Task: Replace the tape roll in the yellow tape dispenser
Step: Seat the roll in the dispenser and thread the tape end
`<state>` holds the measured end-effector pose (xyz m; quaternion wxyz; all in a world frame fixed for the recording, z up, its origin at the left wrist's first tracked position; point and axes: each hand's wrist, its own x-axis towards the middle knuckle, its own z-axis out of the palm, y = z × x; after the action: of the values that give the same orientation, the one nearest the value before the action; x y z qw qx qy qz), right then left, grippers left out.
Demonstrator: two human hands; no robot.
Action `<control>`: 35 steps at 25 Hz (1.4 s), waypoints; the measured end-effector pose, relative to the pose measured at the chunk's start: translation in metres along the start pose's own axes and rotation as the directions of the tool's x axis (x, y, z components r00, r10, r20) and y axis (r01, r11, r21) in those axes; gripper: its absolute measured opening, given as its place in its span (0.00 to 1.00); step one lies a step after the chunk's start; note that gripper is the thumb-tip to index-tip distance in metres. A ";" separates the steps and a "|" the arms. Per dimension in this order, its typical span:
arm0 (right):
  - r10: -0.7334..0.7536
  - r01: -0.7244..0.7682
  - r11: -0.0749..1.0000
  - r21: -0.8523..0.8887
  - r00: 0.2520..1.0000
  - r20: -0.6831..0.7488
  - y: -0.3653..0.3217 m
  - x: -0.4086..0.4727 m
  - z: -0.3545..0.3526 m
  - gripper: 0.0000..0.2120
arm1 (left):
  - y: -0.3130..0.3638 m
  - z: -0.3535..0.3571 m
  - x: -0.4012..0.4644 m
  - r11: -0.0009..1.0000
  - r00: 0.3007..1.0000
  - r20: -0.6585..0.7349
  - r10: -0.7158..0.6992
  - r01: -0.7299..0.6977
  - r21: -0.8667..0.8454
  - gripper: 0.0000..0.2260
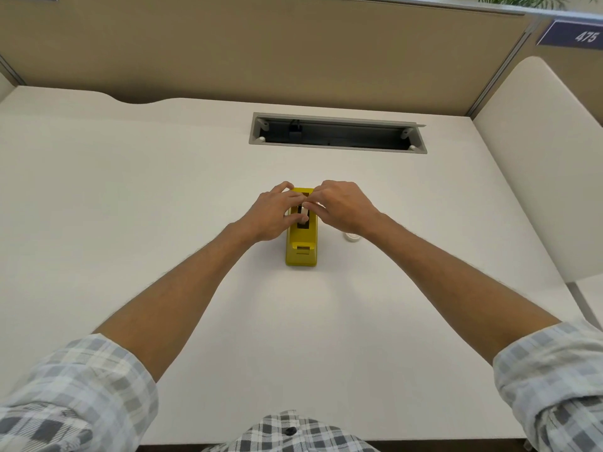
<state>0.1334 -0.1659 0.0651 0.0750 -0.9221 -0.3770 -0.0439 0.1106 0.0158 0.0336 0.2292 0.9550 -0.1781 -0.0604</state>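
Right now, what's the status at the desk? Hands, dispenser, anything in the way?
Both hands, left and right, over the yellow dispenser, fingers at its open well. Grip unclear. Small white round thing on the desk beside it, not blocking.

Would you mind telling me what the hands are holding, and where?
Both the left hand and right hand are at the top slot of the yellow tape dispenser; whether their fingers grip something small there cannot be told.

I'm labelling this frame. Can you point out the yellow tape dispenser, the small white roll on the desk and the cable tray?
tape dispenser (pixel 301 252), head view, near yellow end.
white roll (pixel 351 237), head view, its top.
cable tray (pixel 337 147), head view, near grey rim.
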 end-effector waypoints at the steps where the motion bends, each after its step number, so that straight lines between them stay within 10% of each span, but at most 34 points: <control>1: -0.007 0.006 1.000 -0.023 1.000 -0.010 -0.001 0.000 -0.001 0.13 | 0.001 0.000 0.000 1.000 1.000 0.001 0.002 -0.002 0.000 0.18; 19: 0.020 -0.021 0.977 -0.211 1.000 -0.008 -0.016 -0.004 0.009 0.07 | 0.004 -0.002 0.000 1.000 1.000 0.003 0.009 -0.009 0.017 0.14; 27: 0.239 -0.226 0.948 0.226 0.971 -0.031 -0.006 -0.008 0.014 0.11 | 0.001 -0.001 0.000 1.000 1.000 -0.003 0.017 -0.017 0.016 0.17; 35: 0.241 -0.226 0.960 0.165 0.967 -0.076 -0.008 -0.006 0.012 0.10 | -0.002 0.002 0.001 1.000 1.000 -0.011 0.013 -0.013 0.016 0.17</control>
<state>0.1236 -0.1622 0.0535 0.1689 -0.9485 -0.2635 -0.0493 0.1116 0.0163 0.0307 0.2229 0.9560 -0.1835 -0.0523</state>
